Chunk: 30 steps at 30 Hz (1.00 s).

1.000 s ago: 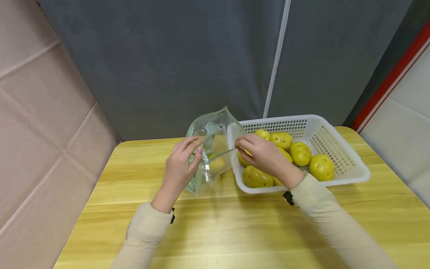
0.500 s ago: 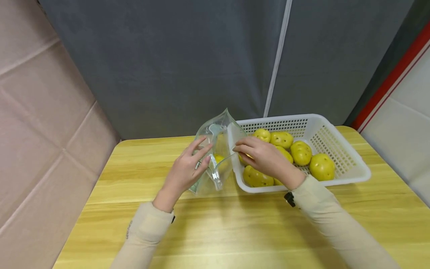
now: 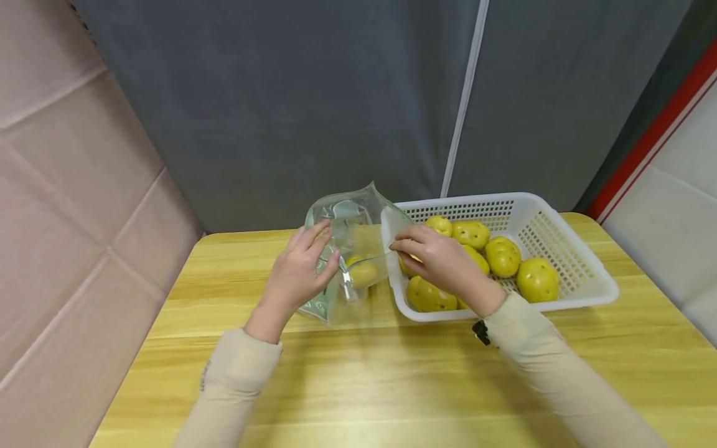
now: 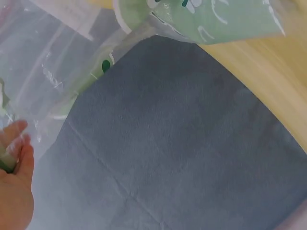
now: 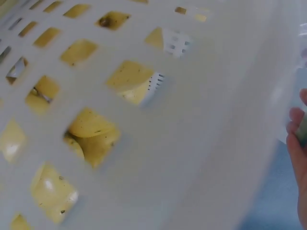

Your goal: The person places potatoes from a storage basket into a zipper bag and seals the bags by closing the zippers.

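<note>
A clear plastic bag (image 3: pixel 358 214) with pale green printed parts sits upright with its mouth spread, left of the basket. Inside it a yellow potato (image 3: pixel 361 272) shows through the film. My right hand (image 3: pixel 439 258) pinches the bag's right edge between thumb and fingers, reaching across the basket's left end. At the bag's left side, my left hand (image 3: pixel 297 267) has its fingers fairly straight and spread from the thumb, touching the film. The left wrist view catches part of that hand (image 4: pixel 17 187) beside the bag (image 4: pixel 53 57). Some fingertips are hidden behind film.
A white perforated plastic basket (image 3: pixel 582 280) stands at the right, holding several yellow potatoes (image 3: pixel 502 256). Its wall (image 5: pixel 192 143) fills much of the right wrist view. The wooden table (image 3: pixel 392 386) ends at a grey curtain (image 3: pixel 280 124) behind.
My left hand went right, narrowing the bag's mouth, then came back left with the bag's left side, widening it. My right hand stayed almost in place, pinching the edge.
</note>
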Each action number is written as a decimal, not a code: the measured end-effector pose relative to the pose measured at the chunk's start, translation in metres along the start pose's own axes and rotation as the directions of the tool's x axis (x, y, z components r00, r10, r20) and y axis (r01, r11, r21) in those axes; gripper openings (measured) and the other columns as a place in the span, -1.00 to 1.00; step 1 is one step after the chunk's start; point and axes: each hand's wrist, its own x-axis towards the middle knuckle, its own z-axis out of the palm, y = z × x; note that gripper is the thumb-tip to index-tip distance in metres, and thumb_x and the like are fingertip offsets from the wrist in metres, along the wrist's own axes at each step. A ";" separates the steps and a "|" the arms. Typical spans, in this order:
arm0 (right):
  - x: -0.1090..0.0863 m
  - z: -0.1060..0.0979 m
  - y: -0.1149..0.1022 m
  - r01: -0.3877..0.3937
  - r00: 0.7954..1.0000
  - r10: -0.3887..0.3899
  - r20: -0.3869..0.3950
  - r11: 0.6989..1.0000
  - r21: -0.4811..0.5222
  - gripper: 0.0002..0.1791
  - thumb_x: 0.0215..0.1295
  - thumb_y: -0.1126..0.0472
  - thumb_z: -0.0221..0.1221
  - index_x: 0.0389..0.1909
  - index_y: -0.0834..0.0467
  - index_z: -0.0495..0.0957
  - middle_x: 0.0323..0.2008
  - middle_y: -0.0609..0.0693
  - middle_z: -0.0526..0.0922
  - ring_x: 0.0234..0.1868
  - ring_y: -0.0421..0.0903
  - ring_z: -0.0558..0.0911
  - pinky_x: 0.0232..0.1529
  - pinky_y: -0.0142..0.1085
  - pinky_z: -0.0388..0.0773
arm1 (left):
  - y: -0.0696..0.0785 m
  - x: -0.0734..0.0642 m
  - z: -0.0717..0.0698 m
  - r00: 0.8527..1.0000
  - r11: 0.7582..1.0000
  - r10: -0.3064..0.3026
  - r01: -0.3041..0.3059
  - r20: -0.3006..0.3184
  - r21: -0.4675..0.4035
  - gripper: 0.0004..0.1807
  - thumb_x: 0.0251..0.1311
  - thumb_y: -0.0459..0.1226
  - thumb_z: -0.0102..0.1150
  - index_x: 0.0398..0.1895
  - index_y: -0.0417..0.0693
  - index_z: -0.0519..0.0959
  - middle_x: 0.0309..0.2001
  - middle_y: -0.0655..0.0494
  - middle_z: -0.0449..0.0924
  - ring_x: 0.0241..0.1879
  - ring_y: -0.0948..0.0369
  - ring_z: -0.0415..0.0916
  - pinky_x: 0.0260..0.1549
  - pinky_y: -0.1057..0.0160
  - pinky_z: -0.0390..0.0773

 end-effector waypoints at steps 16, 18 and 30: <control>0.000 0.007 -0.001 0.075 0.997 -0.075 -0.008 0.997 0.032 -0.73 0.07 0.38 0.31 -0.15 0.22 0.64 -0.10 0.12 0.65 -0.04 0.05 0.62 0.02 -0.14 0.61 | -0.004 -0.002 -0.004 0.995 0.994 -0.093 0.092 -0.021 -0.066 -0.57 0.16 -0.27 0.10 0.08 -0.33 0.54 0.29 -0.20 0.38 0.20 -0.17 0.37 0.12 -0.08 0.52; -0.003 0.006 0.000 0.070 0.998 -0.070 -0.005 0.997 0.034 -0.68 0.06 0.38 0.32 -0.10 0.23 0.63 -0.06 0.13 0.65 -0.01 0.06 0.62 0.04 -0.12 0.60 | -0.002 -0.004 -0.002 0.992 0.989 -0.122 0.123 0.012 -0.083 -0.54 0.18 -0.25 0.10 0.13 -0.30 0.51 0.30 -0.18 0.37 0.22 -0.17 0.35 0.15 -0.10 0.49; -0.025 -0.020 0.016 -0.065 0.997 0.065 -0.049 0.998 0.000 -0.50 -0.01 0.42 0.34 0.04 0.28 0.55 0.03 0.22 0.60 0.05 0.16 0.58 -0.02 -0.01 0.61 | 0.001 -0.012 0.007 0.989 0.986 -0.137 0.141 0.053 -0.093 -0.51 0.22 -0.18 0.06 0.18 -0.23 0.48 0.31 -0.14 0.36 0.17 -0.13 0.36 0.03 -0.07 0.56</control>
